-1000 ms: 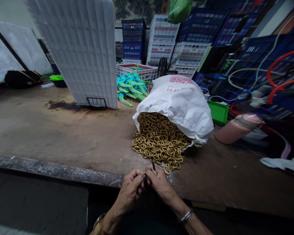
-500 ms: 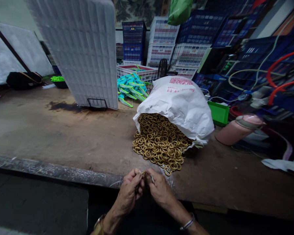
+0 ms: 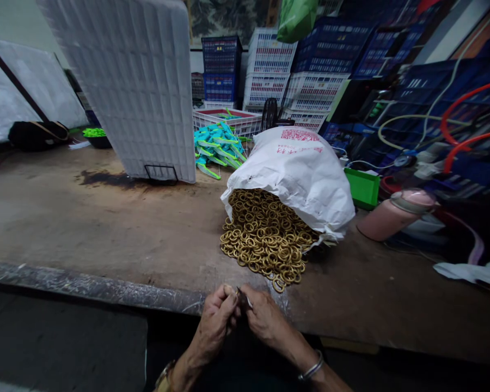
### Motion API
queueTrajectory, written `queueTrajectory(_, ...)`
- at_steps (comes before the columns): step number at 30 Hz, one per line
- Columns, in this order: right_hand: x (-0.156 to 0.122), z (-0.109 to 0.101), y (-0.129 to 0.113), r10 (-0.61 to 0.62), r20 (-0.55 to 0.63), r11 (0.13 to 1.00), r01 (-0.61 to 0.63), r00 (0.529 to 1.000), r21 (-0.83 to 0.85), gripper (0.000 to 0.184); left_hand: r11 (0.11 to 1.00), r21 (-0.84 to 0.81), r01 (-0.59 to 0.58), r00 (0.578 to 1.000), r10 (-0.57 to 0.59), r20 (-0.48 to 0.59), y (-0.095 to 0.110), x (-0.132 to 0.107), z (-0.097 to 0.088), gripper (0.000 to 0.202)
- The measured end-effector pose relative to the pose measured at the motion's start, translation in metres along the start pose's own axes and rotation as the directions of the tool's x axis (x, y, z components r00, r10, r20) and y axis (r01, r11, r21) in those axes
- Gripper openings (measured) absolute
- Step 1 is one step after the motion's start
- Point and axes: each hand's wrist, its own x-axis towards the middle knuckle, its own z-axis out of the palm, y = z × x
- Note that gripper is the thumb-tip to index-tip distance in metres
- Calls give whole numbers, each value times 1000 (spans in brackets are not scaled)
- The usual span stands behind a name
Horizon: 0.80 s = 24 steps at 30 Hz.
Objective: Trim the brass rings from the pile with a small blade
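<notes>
Above the front edge of the table, my left hand (image 3: 217,318) is closed with thumb and fingers pinched on a brass-coloured ring, mostly hidden by the fingertips. My right hand (image 3: 265,316) is closed beside it, around a small tool with a dark pointed tip; its kind is too small to tell. The tip meets the ring between both hands. Just beyond, a heap of brass-coloured rings (image 3: 265,245) spills onto the table from the mouth of a white woven sack (image 3: 298,169) lying on its side.
The wooden table (image 3: 106,234) carries a tall upright white ribbed panel (image 3: 142,92), a pile of turquoise and green pieces (image 3: 217,146), a green tray (image 3: 361,188) and a pink bottle (image 3: 392,215). Stacked crates (image 3: 267,68) stand behind.
My hands stay close together in nearly the same place. The tool's dark tip now shows between the fingertips, and my right hand has turned slightly. The view has shifted a little.
</notes>
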Motion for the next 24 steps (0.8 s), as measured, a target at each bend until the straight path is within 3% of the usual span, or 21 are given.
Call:
queueTrajectory(5,6,3,13,84,-36,971,-90,996,-220,18,998,-54,-11,995,16,97,10,-7,5,29)
queueTrajectory(8,13,2,17,92,-160,955,-132,983,-267,20,979,-200,46,994,-24,111,17,-5,8,27)
queueTrajectory(12,26,-7,13,132,-330,905,-249,935,-346,30,950,-308,52,998,-37,54,17,0,5,24)
queueTrajectory(16,40,-15,5,156,-345,823,-315,925,-472,42,949,-313,25,1000,-19,22,12,2,0,20)
queueTrajectory(21,55,-16,3,193,-311,769,-341,931,-541,22,922,-383,53,999,-49,21,15,1,-3,10)
queueTrajectory(24,57,-16,4,215,-315,764,-360,924,-535,18,901,-420,107,994,-98,43,17,2,-5,18)
